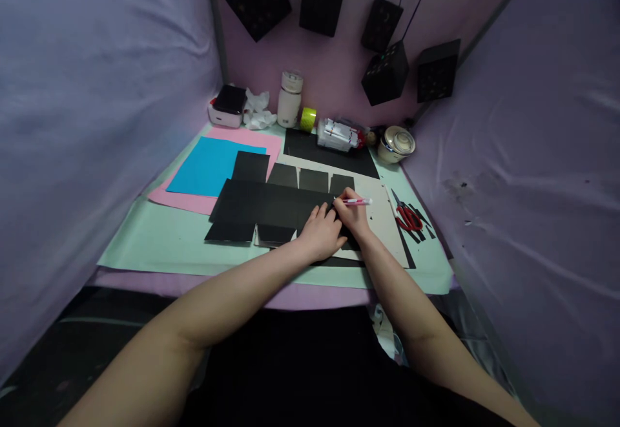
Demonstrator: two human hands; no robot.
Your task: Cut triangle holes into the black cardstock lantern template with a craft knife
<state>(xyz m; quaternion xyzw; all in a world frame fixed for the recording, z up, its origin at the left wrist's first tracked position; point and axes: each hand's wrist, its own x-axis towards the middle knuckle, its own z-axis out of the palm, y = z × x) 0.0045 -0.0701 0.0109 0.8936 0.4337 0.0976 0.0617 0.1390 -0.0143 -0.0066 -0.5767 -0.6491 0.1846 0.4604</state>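
Note:
A black paper box cut-out (271, 201) with flaps along its far and near sides lies flat before me. My left hand (322, 232) rests palm down on its right part, fingers stretched out. Just beyond it, my right hand (352, 212) is closed around a pink and white pen (357, 201). The pen's writing end is by the left fingertips, mostly hidden by the fingers, so I cannot tell if it touches the paper. Under the cut-out lies a whitish board (387, 239). Red-handled scissors (409, 217) lie to the right among black paper scraps (422, 233).
Blue (203, 165) and pink sheets (181, 204) lie at the left. Along the back stand a white bottle (289, 101), a yellow tape roll (308, 119), a clear box (335, 135) and a lidded pot (396, 145). Black boxes (386, 73) hang above; curtains enclose both sides.

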